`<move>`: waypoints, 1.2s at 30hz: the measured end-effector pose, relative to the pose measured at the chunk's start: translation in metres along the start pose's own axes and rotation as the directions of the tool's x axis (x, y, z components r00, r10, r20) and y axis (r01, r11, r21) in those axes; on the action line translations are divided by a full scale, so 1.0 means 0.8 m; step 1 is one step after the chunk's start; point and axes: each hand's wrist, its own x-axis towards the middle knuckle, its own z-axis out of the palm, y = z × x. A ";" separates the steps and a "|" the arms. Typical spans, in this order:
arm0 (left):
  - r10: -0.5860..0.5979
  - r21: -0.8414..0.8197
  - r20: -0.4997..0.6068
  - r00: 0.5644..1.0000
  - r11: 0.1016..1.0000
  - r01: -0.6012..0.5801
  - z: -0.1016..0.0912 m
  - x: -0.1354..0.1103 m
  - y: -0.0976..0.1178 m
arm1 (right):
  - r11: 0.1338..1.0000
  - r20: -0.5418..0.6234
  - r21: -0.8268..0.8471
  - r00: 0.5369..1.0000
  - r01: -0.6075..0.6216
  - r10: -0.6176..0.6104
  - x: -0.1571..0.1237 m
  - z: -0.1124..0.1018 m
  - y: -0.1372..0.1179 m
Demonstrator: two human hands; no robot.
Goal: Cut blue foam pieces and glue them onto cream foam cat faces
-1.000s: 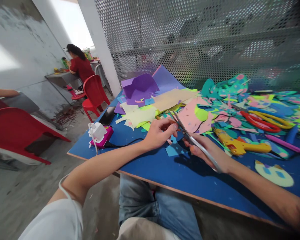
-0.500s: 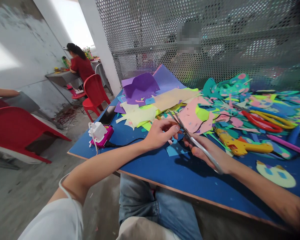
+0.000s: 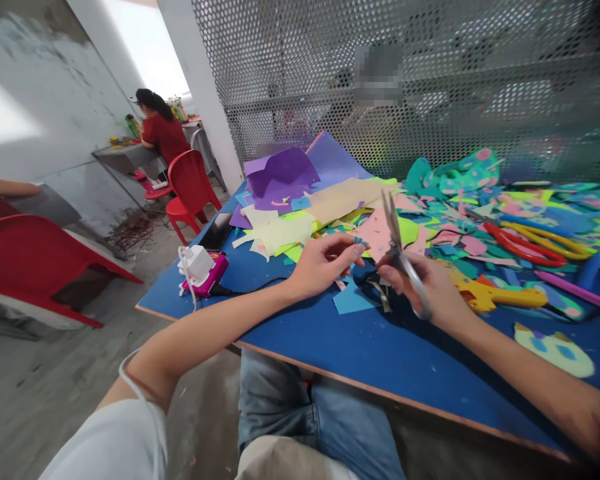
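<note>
My left hand (image 3: 325, 263) is pinched on a small blue scrap (image 3: 360, 241) that shows at its fingertips above the blue table (image 3: 280, 333). My right hand (image 3: 425, 283) grips a pair of metal scissors (image 3: 394, 230), their blades pointing up and away from me, a short way right of the left fingers. Between and below the hands lies a light blue foam or paper piece (image 3: 353, 298). A pale cut-out shape with blue patches (image 3: 553, 350) rests near my right forearm.
A yellow glue gun (image 3: 503, 293), red-handled pliers (image 3: 523, 247) and a heap of coloured scraps cover the right side. Purple sheets (image 3: 283, 175) stand at the back. A white plug (image 3: 196, 263) and a phone (image 3: 216, 232) lie left. A person in red sits beyond red chairs (image 3: 193, 183).
The scissors have swung away from my left hand to the right, their blades turning upward. The small blue scrap now shows at my left fingertips. My left hand has barely moved.
</note>
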 end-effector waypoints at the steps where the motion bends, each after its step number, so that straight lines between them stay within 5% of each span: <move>1: -0.011 0.003 -0.004 1.000 1.000 0.011 0.000 0.001 0.000 | 1.000 -0.039 -0.011 0.999 0.016 -0.016 0.002 -0.003 0.002; 7: -0.065 0.152 0.104 0.992 0.987 0.049 -0.003 0.002 -0.002 | 0.999 -0.151 -0.026 0.988 0.039 -0.043 0.005 -0.016 0.011; 12: -0.047 0.386 0.255 0.966 0.921 -0.057 -0.004 -0.001 -0.005 | 0.998 -0.100 0.059 0.995 0.004 0.002 -0.003 -0.009 0.003; 19: -0.048 0.479 0.362 0.931 0.866 -0.142 0.001 -0.002 -0.006 | 0.997 -0.010 0.080 1.000 -0.018 0.019 -0.007 0.004 -0.012; 36: -0.020 0.451 0.193 0.981 0.890 -0.070 -0.001 -0.002 0.000 | 0.984 0.034 0.165 0.998 -0.065 0.060 -0.005 0.006 -0.001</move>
